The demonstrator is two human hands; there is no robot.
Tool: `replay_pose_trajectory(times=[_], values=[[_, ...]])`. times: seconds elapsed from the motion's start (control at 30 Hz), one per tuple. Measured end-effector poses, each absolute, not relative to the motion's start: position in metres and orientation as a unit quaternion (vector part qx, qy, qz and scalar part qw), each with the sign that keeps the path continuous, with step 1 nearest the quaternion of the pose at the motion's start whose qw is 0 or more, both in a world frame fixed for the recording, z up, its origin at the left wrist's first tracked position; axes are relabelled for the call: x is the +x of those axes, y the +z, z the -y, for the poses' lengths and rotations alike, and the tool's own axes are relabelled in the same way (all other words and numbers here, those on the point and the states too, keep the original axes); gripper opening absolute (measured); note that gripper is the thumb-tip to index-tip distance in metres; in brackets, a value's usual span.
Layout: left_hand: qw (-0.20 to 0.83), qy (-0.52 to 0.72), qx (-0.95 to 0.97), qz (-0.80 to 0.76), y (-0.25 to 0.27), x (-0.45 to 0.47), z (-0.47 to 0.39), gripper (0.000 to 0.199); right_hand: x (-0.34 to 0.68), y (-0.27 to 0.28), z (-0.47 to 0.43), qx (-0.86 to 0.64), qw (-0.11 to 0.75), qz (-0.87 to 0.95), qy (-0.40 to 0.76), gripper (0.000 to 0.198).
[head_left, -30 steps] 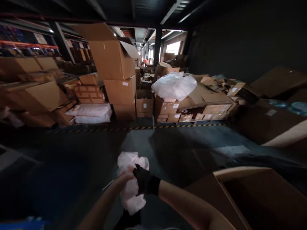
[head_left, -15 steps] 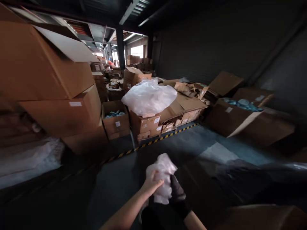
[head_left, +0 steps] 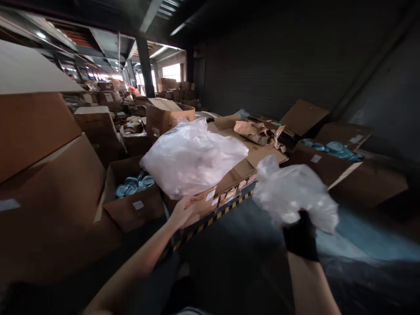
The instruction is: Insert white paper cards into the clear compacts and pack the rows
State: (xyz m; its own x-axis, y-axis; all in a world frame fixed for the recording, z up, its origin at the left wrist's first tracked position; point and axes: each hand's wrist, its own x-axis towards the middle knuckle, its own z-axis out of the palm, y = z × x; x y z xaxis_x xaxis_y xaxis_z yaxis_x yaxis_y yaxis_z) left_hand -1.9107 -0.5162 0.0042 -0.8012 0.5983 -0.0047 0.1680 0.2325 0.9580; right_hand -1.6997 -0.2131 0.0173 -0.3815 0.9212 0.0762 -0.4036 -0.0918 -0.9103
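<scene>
At left hand, big bag; in right hand, smaller bag.

Before me I count: one dark wall, right; one bright window, far; one dark pillar, left of it; one lit ceiling lamp, far left; dark floor, near, with yellow-and-black edge striping; bluish light, right.

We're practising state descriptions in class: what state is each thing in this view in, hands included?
Large white bag: bulging, rumpled
Clear plastic: crumpled, held up
Right hand: gloved, closed on the clear plastic
Left hand: bare, by the white bag's lower edge; grip unclear
Near left box: open-topped, contents showing
Far right box: open, contents showing
Brown paper: crumpled
</scene>
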Motion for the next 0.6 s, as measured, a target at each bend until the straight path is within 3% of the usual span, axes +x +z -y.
replay_pose_trajectory(times=[0.1,0.27,0.33,0.4,0.53,0.6], values=[[0.071,0.534,0.333,-0.774,0.042,-2.022,0.483,0.034,-1.743,0.057,0.172,-0.208,0.529,0.462,0.681,0.037],[-0.074,0.423,0.475,-0.768,0.102,-2.182,0.384,0.026,-1.818,0.100,0.119,-0.078,0.608,0.372,0.697,0.069],[-0.053,0.325,0.537,-0.777,0.114,-2.226,0.332,0.027,-1.853,0.111,0.102,-0.055,0.602,0.300,0.738,0.078],[-0.004,0.214,0.585,-0.782,0.115,-2.256,0.277,0.030,-1.885,0.116,0.090,-0.058,0.593,0.240,0.767,0.075],[0.130,0.041,0.645,-0.752,0.092,-2.278,0.187,0.042,-1.926,0.112,0.079,-0.112,0.601,0.198,0.766,0.047],[0.190,0.009,0.668,-0.719,0.081,-2.276,0.164,0.030,-1.935,0.108,0.077,-0.107,0.611,0.183,0.763,0.032]])
